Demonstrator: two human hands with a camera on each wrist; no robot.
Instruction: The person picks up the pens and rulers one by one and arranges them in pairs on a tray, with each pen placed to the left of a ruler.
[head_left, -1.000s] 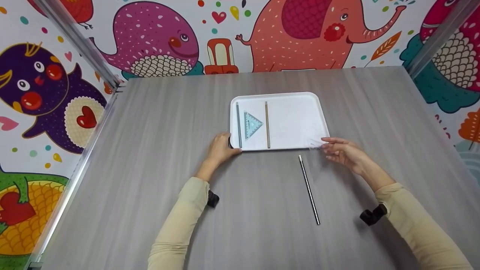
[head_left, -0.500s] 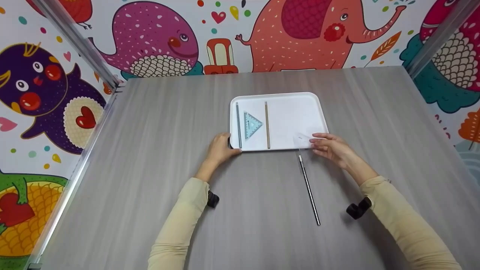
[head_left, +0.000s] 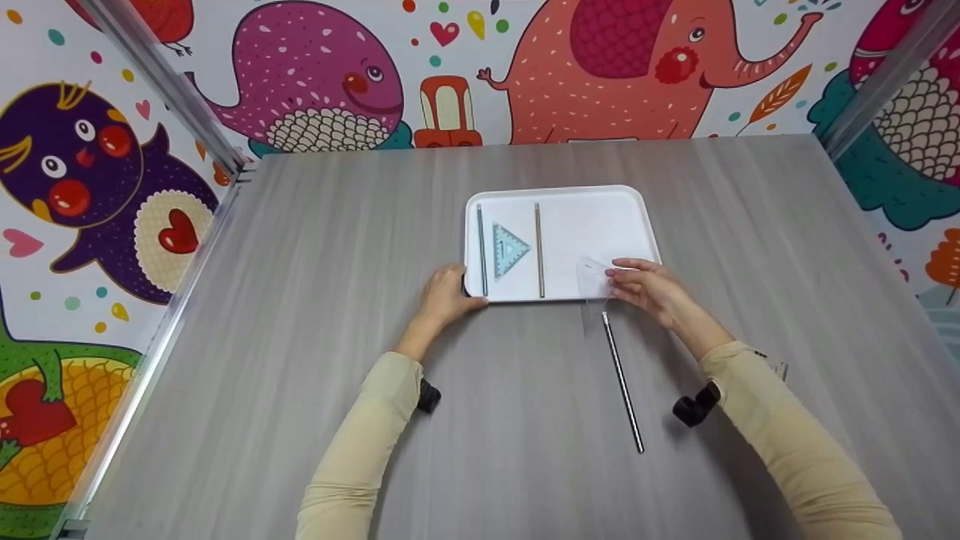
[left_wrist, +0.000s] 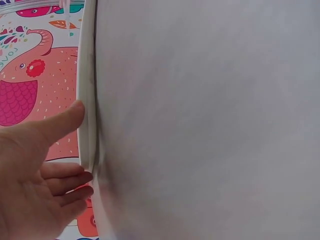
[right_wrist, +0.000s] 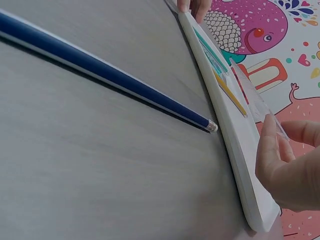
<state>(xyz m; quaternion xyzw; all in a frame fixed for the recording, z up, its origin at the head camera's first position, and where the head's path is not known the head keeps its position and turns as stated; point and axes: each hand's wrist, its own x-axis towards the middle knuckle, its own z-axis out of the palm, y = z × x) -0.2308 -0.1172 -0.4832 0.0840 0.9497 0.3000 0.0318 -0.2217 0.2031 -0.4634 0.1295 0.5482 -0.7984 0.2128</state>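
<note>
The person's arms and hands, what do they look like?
The left sleeve and right sleeve are long, plain and pale yellow, with soft creases. A small black device sits near each wrist. The left hand and right hand are bare.

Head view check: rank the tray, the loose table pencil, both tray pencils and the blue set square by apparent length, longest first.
1. Tray
2. Loose pencil; nearness may exaggerate it
3. Yellow pencil and greenish pencil: too alike to rank
4. Blue set square
</note>
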